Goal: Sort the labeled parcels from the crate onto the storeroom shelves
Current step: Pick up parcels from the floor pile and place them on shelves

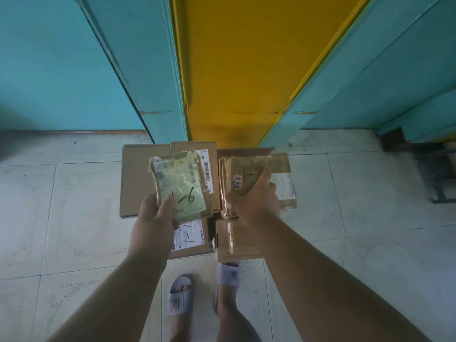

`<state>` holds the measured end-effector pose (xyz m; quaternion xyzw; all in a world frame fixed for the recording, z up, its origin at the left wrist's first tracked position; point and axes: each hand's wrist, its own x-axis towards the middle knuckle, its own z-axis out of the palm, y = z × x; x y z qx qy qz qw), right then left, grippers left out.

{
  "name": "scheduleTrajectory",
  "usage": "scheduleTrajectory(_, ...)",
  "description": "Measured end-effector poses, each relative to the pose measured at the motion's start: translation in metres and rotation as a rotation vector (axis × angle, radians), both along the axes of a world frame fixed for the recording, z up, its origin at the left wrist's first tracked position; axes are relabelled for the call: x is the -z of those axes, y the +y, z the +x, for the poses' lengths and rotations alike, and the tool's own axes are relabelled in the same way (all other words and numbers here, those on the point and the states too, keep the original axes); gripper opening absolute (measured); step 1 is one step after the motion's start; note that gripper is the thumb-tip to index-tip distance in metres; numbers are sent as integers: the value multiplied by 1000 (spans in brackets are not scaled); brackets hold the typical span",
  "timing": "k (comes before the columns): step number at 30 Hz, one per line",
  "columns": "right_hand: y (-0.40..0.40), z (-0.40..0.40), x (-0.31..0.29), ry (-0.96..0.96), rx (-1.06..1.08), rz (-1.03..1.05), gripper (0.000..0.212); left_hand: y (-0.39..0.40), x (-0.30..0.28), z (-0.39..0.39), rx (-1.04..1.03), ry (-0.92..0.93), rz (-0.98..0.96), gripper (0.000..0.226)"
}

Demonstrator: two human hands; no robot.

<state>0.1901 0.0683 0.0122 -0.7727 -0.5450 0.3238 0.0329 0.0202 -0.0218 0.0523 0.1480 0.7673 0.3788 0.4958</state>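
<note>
two parcels up, one in each hand

looking straight down at the floor here. the left hand (154, 215) holds a small taped parcel (181, 185) with a pale label and "1-6" scrawled on it in black marker. thumb is pressed onto the label face near the lower edge, the rest of the fingers are curled underneath, so it's pinched between thumb and fingers. the parcel tilts a bit, top edge leaning away to the left.

the right hand (254, 201) grips a brown taped parcel (256, 169) marked "1-7", with some blue writing beside the number. thumb lies across the top face, fingers wrapped under and around the right side, clamped on it. both parcels are lifted above the pile, near each other but not touching.

under the hands there's a cluster of cardboard boxes (138, 178) sitting on the pale tiled floor (49, 206), a few with printed shipping labels and barcodes. one lower box (190, 236) has more marker strokes on its label, partly hidden by the left wrist so i can't read it.

behind the pile stand turquoise panels (61, 70) and a yellow panel (234, 70) between them. two feet in grey slippers (180, 294) show at the bottom.
</note>
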Motion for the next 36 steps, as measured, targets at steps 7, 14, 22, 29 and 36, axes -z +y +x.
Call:
scheduleTrajectory(7, -20, 24, -76, 215, -18, 43, 91, -16, -66, -9, -9, 29, 47, 8)
scheduleTrajectory(14, -58, 45, -222, 415, 0, 143, 80, -37, -170, -4, 113, 51, 207, 10)
scheduleTrajectory(22, -130, 104, -322, 307, 214, 487, 88, -56, -249, 58, 432, 216, 420, 20)
scheduleTrajectory(29, -178, 231, -384, 243, 396, 672, 86, -46, -289, 185, 648, 196, 557, 13)
scheduleTrajectory(36, -220, 410, -430, 174, 511, 770, 77, -35, -310, 393, 752, 140, 597, 31)
